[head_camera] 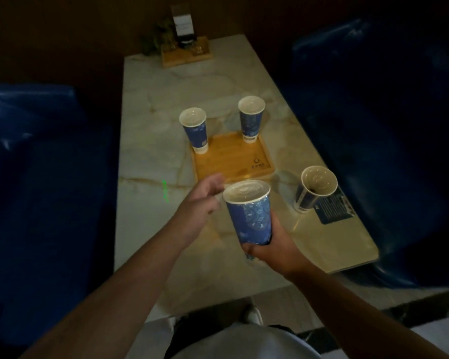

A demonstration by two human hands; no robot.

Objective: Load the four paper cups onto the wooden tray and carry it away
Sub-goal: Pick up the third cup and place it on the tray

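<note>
Step in hand: place the third cup on the tray.

The right hand (272, 244) holds cup 3 (249, 211) from below and behind, fingers wrapped round the lower wall and base. The cup is upright, raised above the table (145, 120), just short of the near edge of the tray (233, 159). The left hand (202, 200) is empty, fingers loosely curled and partly open, beside the cup at its 9 o'clock, near the tray's near-left corner; contact with the tray cannot be confirmed.

Tray status: cup 1 (195, 133) stands at the far-left corner, at about 10 o'clock from tray centre. Cup 2 (250, 119) stands at the far-right corner, at about 1 o'clock. The near half of the tray is free. Cup 4 (314, 189) remains on the table, at 4 o'clock from the tray, beside a dark card (335, 208).

Procedure, as judged from this layout:

1. Keep cup 3 vertical. Its fill level cannot be read in this light; treat it as full.
2. Grip lightly. A paper wall is likely to buckle under a hard squeeze.
3. Move toward 12 o'clock and clear the tray rim before descending.
4. Set down at the near-left corner, about 7 o'clock. This leaves the 5 o'clock corner for cup 4 and balances the load.
5. Use the left hand to steady the tray if it slides.
6. Release only when the base sits flat, clear of the rim.

Risk: a base resting on the rim will tip the cup.
</note>
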